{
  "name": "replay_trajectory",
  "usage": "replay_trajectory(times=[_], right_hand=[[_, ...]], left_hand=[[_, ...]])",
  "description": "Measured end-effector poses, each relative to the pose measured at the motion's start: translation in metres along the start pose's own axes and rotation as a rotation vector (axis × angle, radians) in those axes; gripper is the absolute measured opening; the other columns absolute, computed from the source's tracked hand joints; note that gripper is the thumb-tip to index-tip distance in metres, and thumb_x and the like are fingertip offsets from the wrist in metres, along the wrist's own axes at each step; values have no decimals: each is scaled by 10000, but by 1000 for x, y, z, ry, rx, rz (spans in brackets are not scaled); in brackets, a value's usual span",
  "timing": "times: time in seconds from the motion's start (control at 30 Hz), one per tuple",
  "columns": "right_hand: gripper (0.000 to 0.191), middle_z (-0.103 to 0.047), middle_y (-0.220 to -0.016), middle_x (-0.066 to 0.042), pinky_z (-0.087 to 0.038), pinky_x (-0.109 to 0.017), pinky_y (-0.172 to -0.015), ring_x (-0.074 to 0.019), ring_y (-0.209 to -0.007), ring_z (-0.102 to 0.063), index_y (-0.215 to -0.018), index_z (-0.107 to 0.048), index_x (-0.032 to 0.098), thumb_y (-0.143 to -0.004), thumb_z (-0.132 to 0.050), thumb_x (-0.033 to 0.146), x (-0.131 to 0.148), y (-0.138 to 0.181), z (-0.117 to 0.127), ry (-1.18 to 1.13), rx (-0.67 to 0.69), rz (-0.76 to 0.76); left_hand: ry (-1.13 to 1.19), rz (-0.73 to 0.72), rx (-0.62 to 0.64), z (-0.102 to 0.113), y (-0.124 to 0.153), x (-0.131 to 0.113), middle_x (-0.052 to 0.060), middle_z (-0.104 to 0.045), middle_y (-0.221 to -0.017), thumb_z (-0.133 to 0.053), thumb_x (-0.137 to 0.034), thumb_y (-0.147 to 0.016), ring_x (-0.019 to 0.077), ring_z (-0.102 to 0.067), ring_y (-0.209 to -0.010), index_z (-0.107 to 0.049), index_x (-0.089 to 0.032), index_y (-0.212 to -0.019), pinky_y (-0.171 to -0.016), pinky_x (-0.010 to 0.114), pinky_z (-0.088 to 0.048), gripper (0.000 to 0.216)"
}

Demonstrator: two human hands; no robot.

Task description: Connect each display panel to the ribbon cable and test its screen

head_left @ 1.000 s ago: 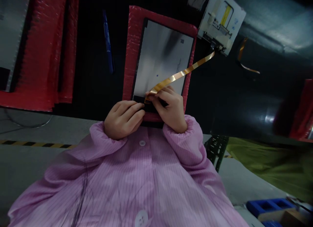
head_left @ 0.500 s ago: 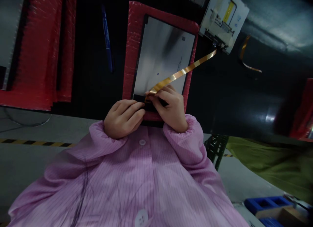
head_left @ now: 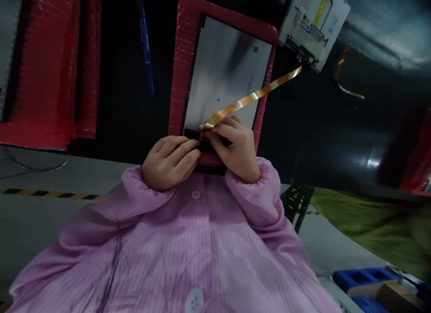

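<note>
A display panel (head_left: 225, 70) with a pale back and dark edges lies on a red bubble-wrap sheet (head_left: 182, 48). A gold flat ribbon cable (head_left: 245, 100) runs slantwise over the panel to a white test board (head_left: 319, 21) at upper right. My right hand (head_left: 237, 147) pinches the cable's near end at the panel's lower edge. Beside it, my left hand (head_left: 171, 162) is closed with fingertips at the same dark edge; whatever those fingers grip there is hidden. The joint between cable and panel is too dark and covered to make out.
Left of the panel lies a blue pen (head_left: 147, 48). Red bubble-wrap sheets (head_left: 50, 70) are stacked at far left, with another red piece (head_left: 417, 156) at far right. A short loose gold ribbon (head_left: 341, 75) rests right of the board. A blue tray (head_left: 363, 277) stands lower right.
Both hands keep nearly the same hold at the panel's lower edge. The view has shifted slightly, so the objects on the table appear a little displaced.
</note>
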State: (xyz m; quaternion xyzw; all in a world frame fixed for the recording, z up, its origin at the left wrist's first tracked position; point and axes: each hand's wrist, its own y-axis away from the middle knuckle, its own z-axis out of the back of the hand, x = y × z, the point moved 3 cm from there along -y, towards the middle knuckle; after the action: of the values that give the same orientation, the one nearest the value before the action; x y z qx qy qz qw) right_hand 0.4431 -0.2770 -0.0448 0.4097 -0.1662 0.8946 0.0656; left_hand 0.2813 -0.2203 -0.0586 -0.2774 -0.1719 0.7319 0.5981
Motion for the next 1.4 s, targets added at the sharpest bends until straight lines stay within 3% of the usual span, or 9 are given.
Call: replay_trajectory(times=[0.23,0.53,0.73,1.07,1.4], right_hand=[[139,-731,-896,-26,-517,-298,-786,-166,-876,-637,-837,-705,187,-915,-606,128,-3,-2,2,-83,36,-1],[141,-707,-831,-20,-496,-292,-760,-163,-830,-613,-813,-678,176,-915,-598,120,1,-2,1,-50,39,4],[112,-703,-936,-46,-515,-312,-798,-184,-903,-617,-879,-688,166,-906,-595,108,2,-1,2,32,37,36],[117,-717,-896,-32,-533,-306,-803,-170,-898,-631,-887,-695,170,-922,-590,132,0,0,-1,8,0,-2],[152,-725,-1031,-58,-533,-355,-908,-209,-1028,-657,-977,-710,184,-932,-567,154,-2,-11,7,36,261,-49]], left_hand=[[5,-9,-23,-1,0,0,52,-748,-967,-682,-123,-796,212,-679,-854,-613,-151,-924,-748,333,-559,149],[8,-19,-27,0,-1,0,57,-751,-962,-702,-127,-780,216,-681,-840,-626,-139,-931,-740,337,-560,170],[9,-22,-24,0,-2,0,55,-754,-969,-699,-130,-786,214,-680,-840,-637,-137,-937,-739,338,-564,163],[2,-35,-16,1,-3,0,39,-762,-984,-695,-147,-807,209,-695,-845,-651,-142,-957,-755,340,-578,156],[51,-43,-58,0,0,0,43,-766,-976,-706,-121,-797,185,-710,-864,-671,-152,-944,-790,318,-607,153]])
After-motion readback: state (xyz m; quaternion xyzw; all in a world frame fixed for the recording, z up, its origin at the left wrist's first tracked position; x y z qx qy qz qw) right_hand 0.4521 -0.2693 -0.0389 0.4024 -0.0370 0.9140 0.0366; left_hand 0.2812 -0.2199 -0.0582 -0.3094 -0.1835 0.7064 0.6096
